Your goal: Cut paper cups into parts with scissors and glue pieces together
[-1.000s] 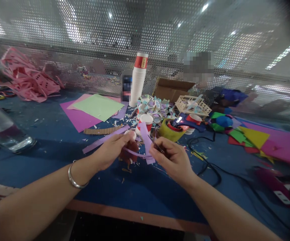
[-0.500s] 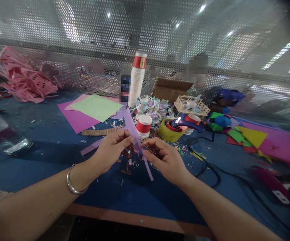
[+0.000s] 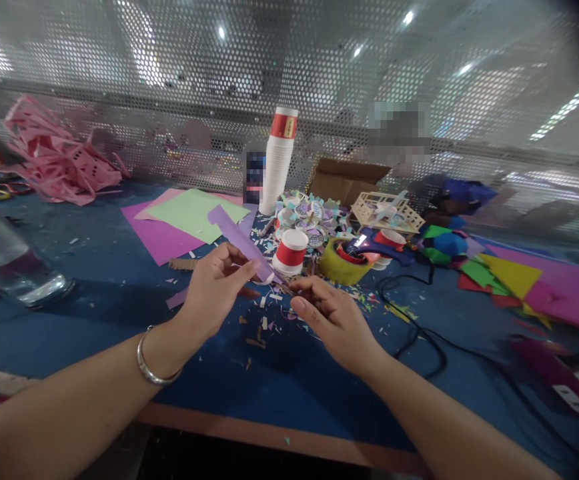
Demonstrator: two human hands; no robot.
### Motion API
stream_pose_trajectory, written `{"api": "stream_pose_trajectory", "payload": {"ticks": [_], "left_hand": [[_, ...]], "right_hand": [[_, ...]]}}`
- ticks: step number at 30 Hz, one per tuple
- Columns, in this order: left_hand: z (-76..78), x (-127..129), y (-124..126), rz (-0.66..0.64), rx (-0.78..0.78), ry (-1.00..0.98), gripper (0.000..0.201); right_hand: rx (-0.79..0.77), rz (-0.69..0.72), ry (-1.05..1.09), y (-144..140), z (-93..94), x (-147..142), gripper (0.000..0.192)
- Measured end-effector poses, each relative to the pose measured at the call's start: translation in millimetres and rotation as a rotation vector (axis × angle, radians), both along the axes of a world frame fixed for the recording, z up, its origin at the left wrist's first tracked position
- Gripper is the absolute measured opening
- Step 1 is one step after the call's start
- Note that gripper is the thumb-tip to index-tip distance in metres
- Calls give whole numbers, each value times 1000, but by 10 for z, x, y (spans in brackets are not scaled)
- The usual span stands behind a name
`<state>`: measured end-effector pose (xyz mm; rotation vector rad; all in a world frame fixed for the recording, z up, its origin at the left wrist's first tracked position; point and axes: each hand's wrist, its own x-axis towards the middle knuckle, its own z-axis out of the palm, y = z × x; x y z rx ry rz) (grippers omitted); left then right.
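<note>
Over the blue table, both hands meet just in front of a red-banded paper cup. The left hand pinches the near end of a purple paper strip between thumb and fingertips, and the strip slants up and away to the left, its far end free in the air above the green sheet. The right hand is curled, its thumb and forefinger drawn close together at that same end of the strip; something thin and dark seems to poke out there, but I cannot tell whether it is a tool or only a scrap. A strip this thin would probably crease or tear if the two hands pull apart or twist against each other. Its loose end could sag and catch on the cup or on the litter of paper bits below. The cup stands just beyond the knuckles, so a quick forward movement might tip it into the roll of tape. A black cable loops near the right wrist, and a backward sweep of that arm could snag it.
</note>
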<state>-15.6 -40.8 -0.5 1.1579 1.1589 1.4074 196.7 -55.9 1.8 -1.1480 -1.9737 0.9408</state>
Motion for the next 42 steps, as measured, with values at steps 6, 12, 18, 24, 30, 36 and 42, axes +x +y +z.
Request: {"api": "stream_pose_trajectory", "payload": {"ticks": [6,12,18,24,30,36,42], "left_hand": [[69,33,-29,-38,-71,-93,23],[82,42,-52,-32,-93,-129,23],[61,56,-69,-95,-138,-179,23],[66,72,-93,-102,-121,-140,21],[63,61,-116,-19,-66,-103,19],[28,77,-124,-146,-79,-107,21],[4,122,-144,-262,-169,-120,20]], "right_hand": [[3,-3,-33,10,-18,-2,33],[36,-64,-27,23,-29,8,31],[54,-65,-41,22,-19,8,30],[27,-58,1,-1,20,0,26],[22,-62,6,18,21,0,26],[6,-58,29,16,14,6,25],[-17,-31,41,2,14,13,25]]}}
